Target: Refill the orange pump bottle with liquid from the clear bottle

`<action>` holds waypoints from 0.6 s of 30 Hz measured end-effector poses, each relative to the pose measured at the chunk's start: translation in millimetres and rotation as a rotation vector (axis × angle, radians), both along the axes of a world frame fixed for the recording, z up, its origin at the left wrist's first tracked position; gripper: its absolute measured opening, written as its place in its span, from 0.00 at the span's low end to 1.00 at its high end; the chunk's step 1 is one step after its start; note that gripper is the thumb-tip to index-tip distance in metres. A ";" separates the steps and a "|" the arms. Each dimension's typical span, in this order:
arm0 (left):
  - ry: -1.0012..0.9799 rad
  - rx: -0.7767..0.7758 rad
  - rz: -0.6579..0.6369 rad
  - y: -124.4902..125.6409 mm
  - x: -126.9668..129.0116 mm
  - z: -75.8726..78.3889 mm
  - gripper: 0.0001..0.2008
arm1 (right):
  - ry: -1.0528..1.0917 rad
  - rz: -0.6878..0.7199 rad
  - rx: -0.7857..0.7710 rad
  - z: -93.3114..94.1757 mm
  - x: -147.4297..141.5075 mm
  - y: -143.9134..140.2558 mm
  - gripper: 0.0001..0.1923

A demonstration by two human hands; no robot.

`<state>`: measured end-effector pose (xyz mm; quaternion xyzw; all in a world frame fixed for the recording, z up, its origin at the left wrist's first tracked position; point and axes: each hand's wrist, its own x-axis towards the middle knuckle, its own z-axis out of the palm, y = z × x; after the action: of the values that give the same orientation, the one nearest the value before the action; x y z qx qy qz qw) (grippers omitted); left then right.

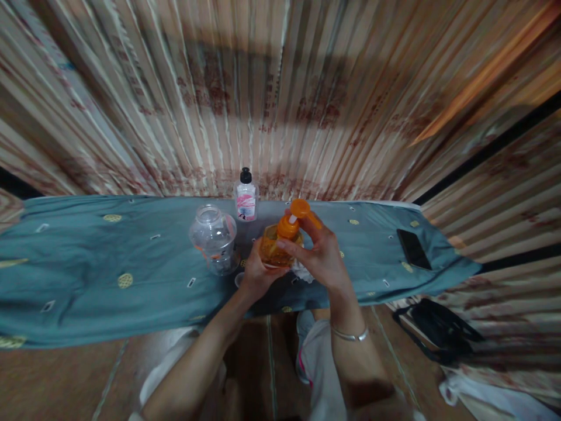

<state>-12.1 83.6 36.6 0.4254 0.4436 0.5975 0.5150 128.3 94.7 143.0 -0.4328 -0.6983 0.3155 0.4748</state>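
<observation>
Two hands grip the orange bottle (275, 248): left hand (256, 275) closed around its body, right hand (322, 254) around its pump. Clear jar (214, 238) and small bottle (246, 199) stand near; phone (413, 248) lies well apart on the bench (87, 269).

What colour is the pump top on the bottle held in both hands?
Orange, on the orange plastic pump bottle; head view.

Striped curtain (280, 88) behind – teal-clothed table (87, 263) – brown floor (56, 380).
</observation>
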 end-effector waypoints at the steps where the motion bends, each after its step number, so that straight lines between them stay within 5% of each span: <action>1: -0.003 -0.001 -0.004 0.2 -0.1 0.0 0.39 | 0.026 0.046 -0.003 -1.1 1.2 0.5 0.29; 7: -0.023 0.014 -0.024 0.8 -0.3 0.0 0.40 | -0.029 0.004 0.058 -2.1 1.1 0.7 0.17; 12: -0.006 0.021 -0.025 0.3 -1.2 -3.2 0.40 | -0.066 -0.113 0.074 1.7 -1.9 -1.5 0.21; 15: 0.010 0.023 -0.023 0.2 -1.8 -5.0 0.40 | -0.042 -0.039 0.056 1.0 -0.3 -1.6 0.26; 18: 0.025 0.035 -0.012 0.6 -1.9 -6.1 0.41 | -0.015 0.037 0.052 -0.7 0.9 -1.1 0.20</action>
<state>-14.0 84.2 30.5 0.4445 0.4369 0.5969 0.5053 129.2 93.6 142.3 -0.4097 -0.7176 0.3028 0.4748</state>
